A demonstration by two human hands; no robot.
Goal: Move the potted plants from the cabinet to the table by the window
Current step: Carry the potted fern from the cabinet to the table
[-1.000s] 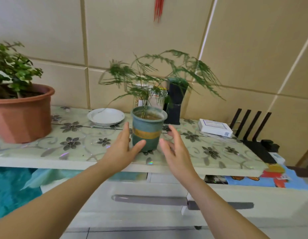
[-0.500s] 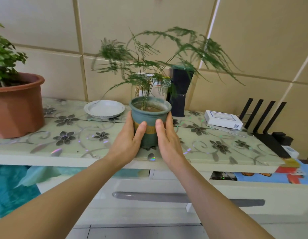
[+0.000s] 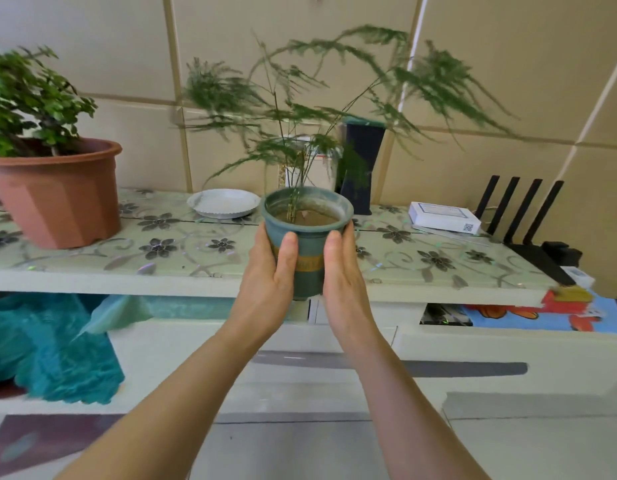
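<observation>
A small blue-green pot [image 3: 309, 251] with a yellow band and a feathery fern is off the cabinet top [image 3: 182, 268], held in front of its edge. My left hand [image 3: 269, 282] grips its left side, thumb across the front. My right hand [image 3: 341, 282] grips its right side, thumb up near the rim. A large terracotta pot [image 3: 58, 192] with a leafy green plant stands on the cabinet at the left.
On the cabinet sit a white saucer [image 3: 224, 203], a dark container [image 3: 360, 168] behind the fern, a white box [image 3: 444, 218] and a black router with antennas [image 3: 528, 223]. Teal cloth [image 3: 47, 344] hangs from the shelf below at left.
Both hands closed round the small pot, then lifted it off the cabinet top and drew it towards me. The fern fronds sway and blur.
</observation>
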